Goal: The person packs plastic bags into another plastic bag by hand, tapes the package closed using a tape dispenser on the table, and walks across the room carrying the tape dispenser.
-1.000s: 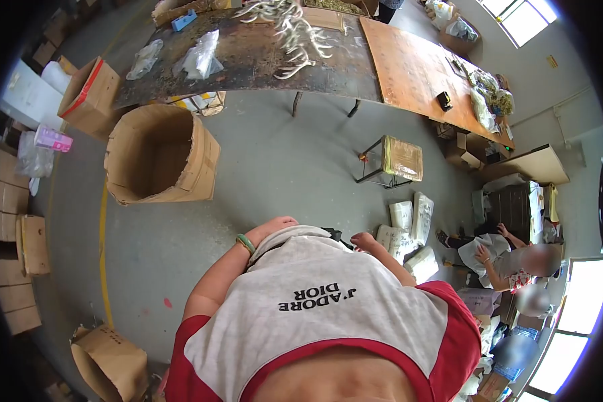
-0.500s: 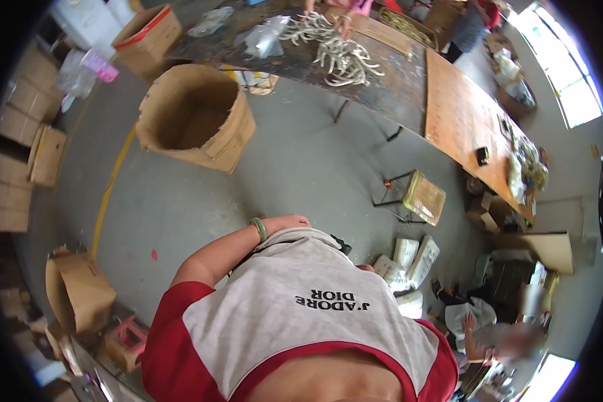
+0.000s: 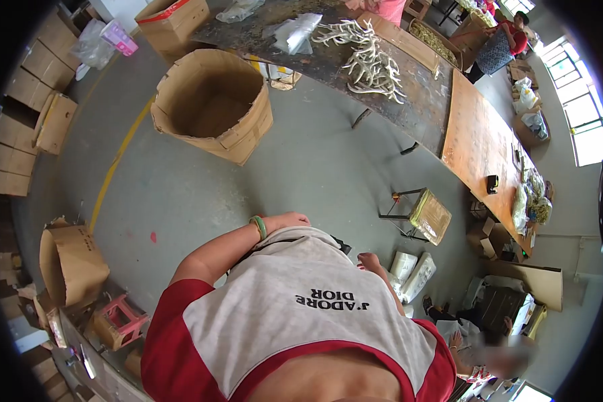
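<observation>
My left hand (image 3: 288,220), below a green bangle (image 3: 258,228), is held at my waist against the hem of my white and red T-shirt (image 3: 321,275). Its fingers look bent together, and whatever they hold, if anything, is hidden. My right hand (image 3: 368,260) hangs by my right side with loosely parted fingers and nothing visible in it. Just beyond that hand, white wrapped rolls (image 3: 418,276) lie on the floor. A stool with a taped seat (image 3: 430,218) stands ahead to the right.
A large open cardboard box (image 3: 248,137) stands ahead to the left. Pale antler-like branches (image 3: 372,70) and clear plastic bags (image 3: 298,32) lie on the dark table (image 3: 422,100). A wooden board table (image 3: 472,137) continues rightward. A seated person (image 3: 469,342) is at lower right; a red stool (image 3: 124,318) stands left.
The table, large box and stool have shifted right in the view. My right hand has come into sight beside the shirt. The other person's hands no longer show on the branches.
</observation>
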The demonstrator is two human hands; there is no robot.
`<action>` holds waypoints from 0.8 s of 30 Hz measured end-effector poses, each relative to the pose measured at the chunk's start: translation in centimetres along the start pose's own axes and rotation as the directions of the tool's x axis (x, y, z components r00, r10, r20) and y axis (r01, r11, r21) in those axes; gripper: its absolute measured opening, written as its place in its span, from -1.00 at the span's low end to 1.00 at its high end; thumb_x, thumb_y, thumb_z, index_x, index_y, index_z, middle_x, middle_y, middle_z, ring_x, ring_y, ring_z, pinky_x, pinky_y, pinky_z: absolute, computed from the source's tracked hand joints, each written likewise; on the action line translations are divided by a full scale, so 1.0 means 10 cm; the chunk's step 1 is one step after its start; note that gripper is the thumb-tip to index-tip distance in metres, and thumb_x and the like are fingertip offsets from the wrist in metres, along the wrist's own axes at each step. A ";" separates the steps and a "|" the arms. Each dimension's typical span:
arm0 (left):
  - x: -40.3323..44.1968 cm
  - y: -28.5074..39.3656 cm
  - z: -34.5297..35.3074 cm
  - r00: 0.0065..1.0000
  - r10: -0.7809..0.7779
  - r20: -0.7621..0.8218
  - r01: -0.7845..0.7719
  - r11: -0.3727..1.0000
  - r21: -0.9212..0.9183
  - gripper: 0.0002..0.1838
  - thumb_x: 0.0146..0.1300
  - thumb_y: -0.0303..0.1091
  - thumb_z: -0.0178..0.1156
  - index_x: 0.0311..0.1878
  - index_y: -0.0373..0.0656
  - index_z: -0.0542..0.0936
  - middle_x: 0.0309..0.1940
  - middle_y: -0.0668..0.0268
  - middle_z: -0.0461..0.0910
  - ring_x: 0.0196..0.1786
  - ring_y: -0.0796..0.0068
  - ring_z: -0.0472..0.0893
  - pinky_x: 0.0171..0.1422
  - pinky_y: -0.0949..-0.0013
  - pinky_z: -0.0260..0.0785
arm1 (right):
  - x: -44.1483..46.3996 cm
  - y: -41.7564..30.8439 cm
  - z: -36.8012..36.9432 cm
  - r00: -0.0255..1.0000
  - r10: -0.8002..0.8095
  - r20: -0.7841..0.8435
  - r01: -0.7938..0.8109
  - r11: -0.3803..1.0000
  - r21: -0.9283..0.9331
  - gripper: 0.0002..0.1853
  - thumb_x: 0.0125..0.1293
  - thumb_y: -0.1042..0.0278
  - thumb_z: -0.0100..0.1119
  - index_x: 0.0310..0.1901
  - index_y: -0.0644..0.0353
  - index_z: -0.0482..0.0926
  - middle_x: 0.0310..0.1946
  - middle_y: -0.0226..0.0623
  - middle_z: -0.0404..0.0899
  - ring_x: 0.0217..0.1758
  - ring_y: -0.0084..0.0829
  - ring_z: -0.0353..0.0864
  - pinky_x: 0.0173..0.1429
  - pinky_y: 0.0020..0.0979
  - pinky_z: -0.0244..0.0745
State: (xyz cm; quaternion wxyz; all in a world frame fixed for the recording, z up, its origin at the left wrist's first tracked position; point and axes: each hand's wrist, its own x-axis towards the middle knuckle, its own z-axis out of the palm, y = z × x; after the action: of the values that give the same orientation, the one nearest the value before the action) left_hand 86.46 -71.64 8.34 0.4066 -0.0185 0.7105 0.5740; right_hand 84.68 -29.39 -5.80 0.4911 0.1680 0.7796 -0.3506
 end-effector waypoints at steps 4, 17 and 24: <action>-0.08 -0.08 -0.30 0.999 0.043 -0.032 -0.043 0.999 -0.011 -0.56 0.34 -0.05 0.08 0.05 -0.24 0.56 -0.05 0.24 0.61 0.03 0.45 0.53 0.16 0.42 0.35 | 0.05 -0.23 0.13 0.990 -0.137 0.018 0.138 0.976 -0.169 -0.61 0.24 0.22 0.15 0.06 0.22 0.56 -0.24 -0.21 0.66 -0.35 -0.35 0.71 -0.36 -0.39 0.63; -0.54 -0.75 -1.33 0.967 0.146 -0.207 -0.163 0.984 -0.068 -0.61 0.30 -0.12 0.12 -0.01 -0.26 0.57 -0.11 0.21 0.62 -0.03 0.42 0.55 0.10 0.37 0.39 | 0.11 -1.98 0.67 0.999 -0.052 -0.012 0.047 0.965 -0.257 -0.64 0.24 0.12 0.21 -0.01 0.14 0.61 -0.39 -0.25 0.66 -0.54 -0.49 0.60 -0.45 -0.41 0.55; -0.49 -0.91 -1.89 0.951 0.049 -0.305 -0.124 0.964 -0.235 -0.62 0.25 -0.11 0.14 -0.05 -0.23 0.58 -0.26 0.22 0.64 -0.23 0.42 0.61 -0.12 0.35 0.46 | 0.76 -3.90 0.04 0.964 -0.264 -0.027 0.233 0.891 -0.390 -0.73 0.24 0.14 0.22 -0.10 0.05 0.65 -0.60 -0.41 0.58 -0.63 -0.61 0.49 -0.52 -0.51 0.42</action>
State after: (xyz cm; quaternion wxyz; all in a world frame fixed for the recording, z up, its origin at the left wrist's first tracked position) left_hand 83.70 -92.63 4.15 0.2643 -0.1242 0.6851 0.6674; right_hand 57.79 -57.51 2.29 0.4342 -0.0184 0.8668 -0.2445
